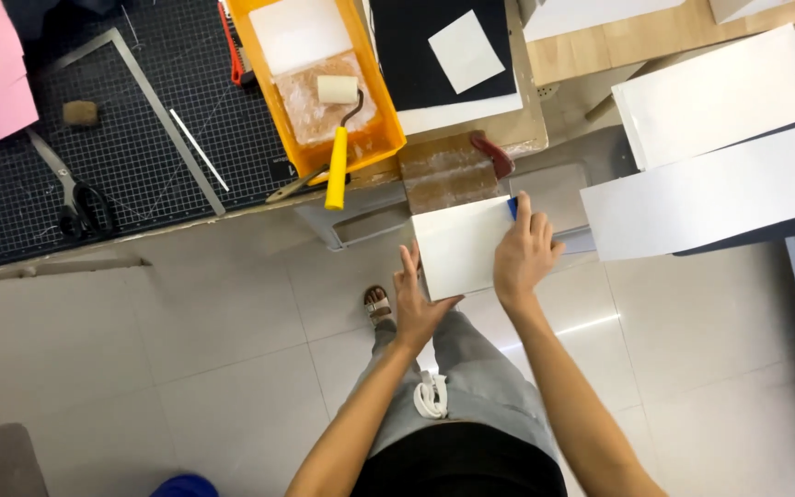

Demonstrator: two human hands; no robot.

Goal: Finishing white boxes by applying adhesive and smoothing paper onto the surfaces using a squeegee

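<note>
My left hand [416, 308] lies with fingers spread, flat against the white sheet's [460, 247] near left corner; my right hand [524, 256] presses its right edge, fingers together. Beyond sit a brown board [445, 171] and yellow tray [379, 120] with roller [337, 129].

Packaging-wise it's basically white boxes. Taking the orange tray [379, 110] as the landmark: a flat white box [457, 247] sits below and right of it, off the table edge. Two bigger white boxes [715, 147] with dark edges are stacked far right of it. No labels, signs or screens that I can spot.
</note>
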